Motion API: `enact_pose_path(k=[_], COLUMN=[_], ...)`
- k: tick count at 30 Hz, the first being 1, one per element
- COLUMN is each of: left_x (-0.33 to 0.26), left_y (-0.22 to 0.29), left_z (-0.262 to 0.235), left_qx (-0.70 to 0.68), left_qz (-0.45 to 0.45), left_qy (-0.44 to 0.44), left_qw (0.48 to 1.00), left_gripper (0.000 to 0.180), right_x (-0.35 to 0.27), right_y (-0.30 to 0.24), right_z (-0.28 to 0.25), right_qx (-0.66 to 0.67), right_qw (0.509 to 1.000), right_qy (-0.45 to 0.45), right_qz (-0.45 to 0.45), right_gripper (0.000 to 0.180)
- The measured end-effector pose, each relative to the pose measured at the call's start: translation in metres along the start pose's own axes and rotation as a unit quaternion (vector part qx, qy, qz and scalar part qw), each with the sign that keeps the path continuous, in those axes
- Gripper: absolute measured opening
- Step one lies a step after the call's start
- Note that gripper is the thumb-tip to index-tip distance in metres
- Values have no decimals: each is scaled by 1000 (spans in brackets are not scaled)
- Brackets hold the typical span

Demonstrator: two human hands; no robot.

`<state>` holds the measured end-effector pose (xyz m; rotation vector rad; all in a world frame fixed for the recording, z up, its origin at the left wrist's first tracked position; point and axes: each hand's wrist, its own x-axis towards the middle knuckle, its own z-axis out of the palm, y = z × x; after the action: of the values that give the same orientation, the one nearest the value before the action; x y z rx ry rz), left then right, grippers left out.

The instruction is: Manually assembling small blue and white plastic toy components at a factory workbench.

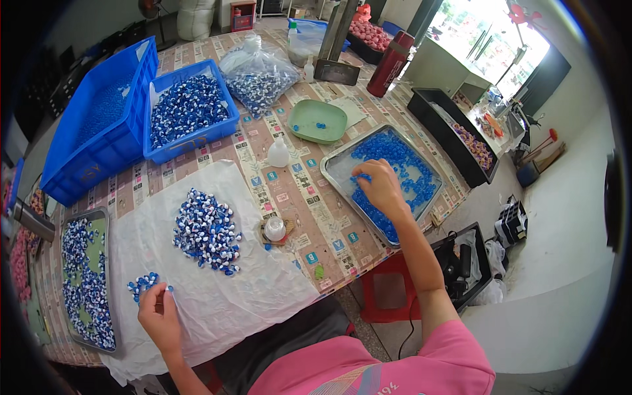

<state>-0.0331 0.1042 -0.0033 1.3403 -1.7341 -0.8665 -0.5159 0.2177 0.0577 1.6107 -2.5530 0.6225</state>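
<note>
My left hand [160, 316] is low on the white sheet [263, 253], thumb and fingers pinched on a small blue-and-white bead [170, 288]. Just beyond those fingers is a little group of blue beads [139, 283]. A larger heap of blue-and-white beads [206, 230] lies farther up the sheet. Over on the right, my right hand [382, 189] reaches above a metal tray [337, 166] of clear blue beads [395, 148]. Its fingertips are closed around what looks like a blue bead. A small white cup [274, 228] stands on a brown pad between my hands.
At far left stand a deep blue crate [92, 164] and a shallower blue bin [191, 108] of beads. A bead-filled tray [108, 283] lies left. Beyond are a plastic bag [260, 76], green dish [318, 122], white bottle [278, 153], red flask [391, 64] and black tray [454, 135].
</note>
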Motion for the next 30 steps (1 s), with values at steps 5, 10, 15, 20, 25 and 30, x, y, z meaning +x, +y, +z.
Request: enact_pose_path(k=[5,10,15,20,25,30], left_x=[12,20,33,57,58,41], left_y=[-10,-1,9,5,0,9], left_z=[-15,-13,0,24,36,44], left_qx=[119,122,130,139,143,114], left_qz=[87,86,177,170,186,121], left_qy=[82,99,12,-1,-4,-29], left_qw=[986,984,975,975,972,986], left_gripper=[18,22,27,22,13,19], right_x=[9,0,-37,-70,-83,-87], right_y=[4,-43,-109,-141,-155,-147], right_z=[23,24,13,22,31,40], right_qx=[9,94,278,361,436,431], right_qw=[999,995,959,911,873,874], right_qy=[-19,19,-39,-139,-216,-218], right_qz=[-31,6,21,-141,-25,-47], right_gripper=[19,15,13,19,25,26])
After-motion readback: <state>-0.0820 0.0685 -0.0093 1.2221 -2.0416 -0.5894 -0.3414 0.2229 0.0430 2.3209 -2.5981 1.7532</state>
